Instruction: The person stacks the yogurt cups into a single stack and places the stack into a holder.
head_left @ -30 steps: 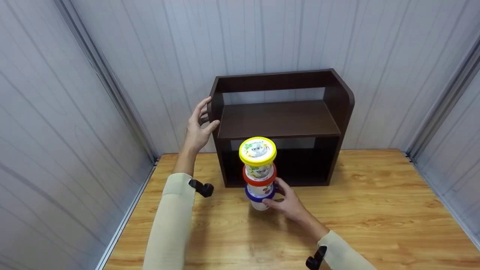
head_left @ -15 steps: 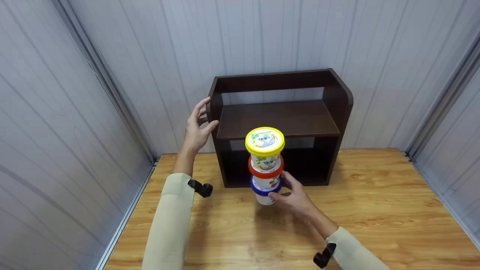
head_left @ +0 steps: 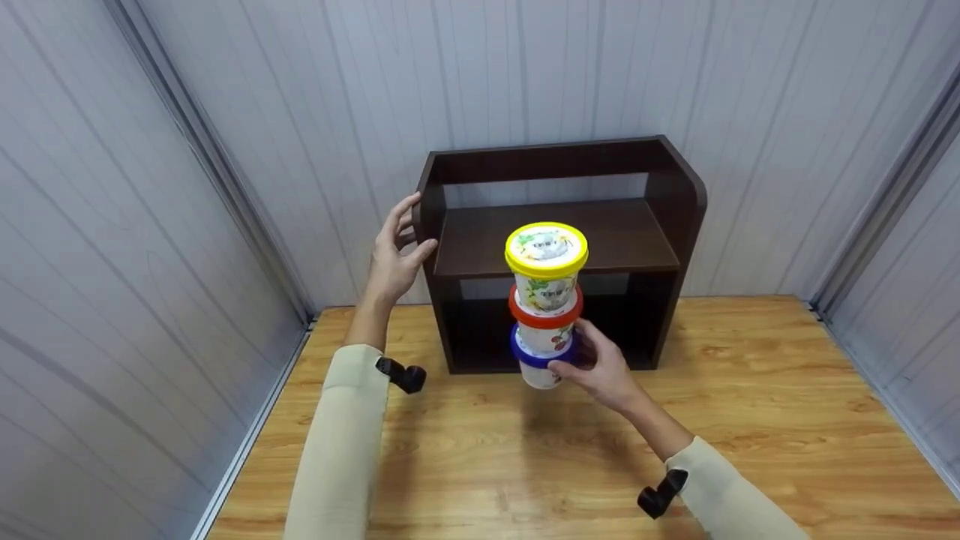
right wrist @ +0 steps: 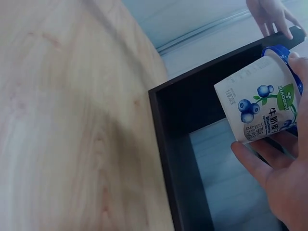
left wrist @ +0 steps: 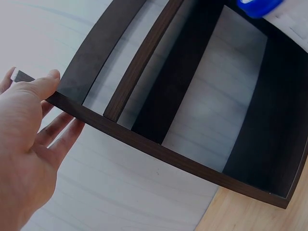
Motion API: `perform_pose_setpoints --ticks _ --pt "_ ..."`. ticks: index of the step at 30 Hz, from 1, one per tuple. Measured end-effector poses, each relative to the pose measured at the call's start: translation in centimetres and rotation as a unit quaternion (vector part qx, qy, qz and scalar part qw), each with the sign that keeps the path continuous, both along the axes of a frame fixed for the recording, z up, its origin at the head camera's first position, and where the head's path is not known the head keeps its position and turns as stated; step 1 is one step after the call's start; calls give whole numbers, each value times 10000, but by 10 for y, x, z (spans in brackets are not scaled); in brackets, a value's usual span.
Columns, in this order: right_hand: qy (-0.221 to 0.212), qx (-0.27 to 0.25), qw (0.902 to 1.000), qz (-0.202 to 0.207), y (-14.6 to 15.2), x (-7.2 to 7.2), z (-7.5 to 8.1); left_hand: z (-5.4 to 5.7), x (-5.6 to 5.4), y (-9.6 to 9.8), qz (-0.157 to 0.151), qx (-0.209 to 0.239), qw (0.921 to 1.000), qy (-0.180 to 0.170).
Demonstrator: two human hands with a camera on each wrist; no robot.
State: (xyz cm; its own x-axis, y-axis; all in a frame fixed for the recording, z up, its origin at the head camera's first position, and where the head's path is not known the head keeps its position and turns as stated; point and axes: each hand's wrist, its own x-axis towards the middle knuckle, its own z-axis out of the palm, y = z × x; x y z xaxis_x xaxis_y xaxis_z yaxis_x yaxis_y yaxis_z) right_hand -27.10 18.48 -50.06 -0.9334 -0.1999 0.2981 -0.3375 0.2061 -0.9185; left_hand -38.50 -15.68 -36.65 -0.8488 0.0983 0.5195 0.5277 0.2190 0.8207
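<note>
Three lidded paper tubs form an upright stack in the head view, held above the table in front of the dark brown shelf (head_left: pixel 480 236). On top is the yellow-lidded tub (head_left: pixel 549 291), under it the red-lidded tub (head_left: pixel 541 337), and lowest the blue-lidded tub (head_left: pixel 537 375). My right hand (head_left: pixel 606 373) grips this lowest tub from the right, thumb in front. Blueberries are printed on the blue-lidded tub (right wrist: pixel 252 103) in the right wrist view. My left hand (head_left: pixel 393 266) holds the shelf's left side panel (left wrist: pixel 159 154) between thumb and fingers.
The shelf has an upper board and a lower compartment (head_left: pixel 480 337), partly hidden behind the tubs. It stands at the back of a wooden table (head_left: pixel 757 420). Pale panelled walls (head_left: pixel 315 112) rise behind and on both sides.
My right hand has raised the stack of tubs and moved it a little to the right; the yellow lid now overlaps the upper board. My left hand stays on the side panel.
</note>
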Motion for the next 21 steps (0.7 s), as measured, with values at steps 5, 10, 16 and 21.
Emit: perform_pose_setpoints --ticks 5,10,16,21 --pt "41 122 9999 -107 2 -3 12 0 0 0 -19 25 10000 -17" --pt "107 208 9996 -130 5 -3 25 0 0 0 -4 -6 10000 43" --pt "234 283 9989 -277 9 -8 37 0 2 2 35 -58 9999 91" --pt "278 269 9988 -307 12 -12 49 -1 0 2 40 -30 9999 139"
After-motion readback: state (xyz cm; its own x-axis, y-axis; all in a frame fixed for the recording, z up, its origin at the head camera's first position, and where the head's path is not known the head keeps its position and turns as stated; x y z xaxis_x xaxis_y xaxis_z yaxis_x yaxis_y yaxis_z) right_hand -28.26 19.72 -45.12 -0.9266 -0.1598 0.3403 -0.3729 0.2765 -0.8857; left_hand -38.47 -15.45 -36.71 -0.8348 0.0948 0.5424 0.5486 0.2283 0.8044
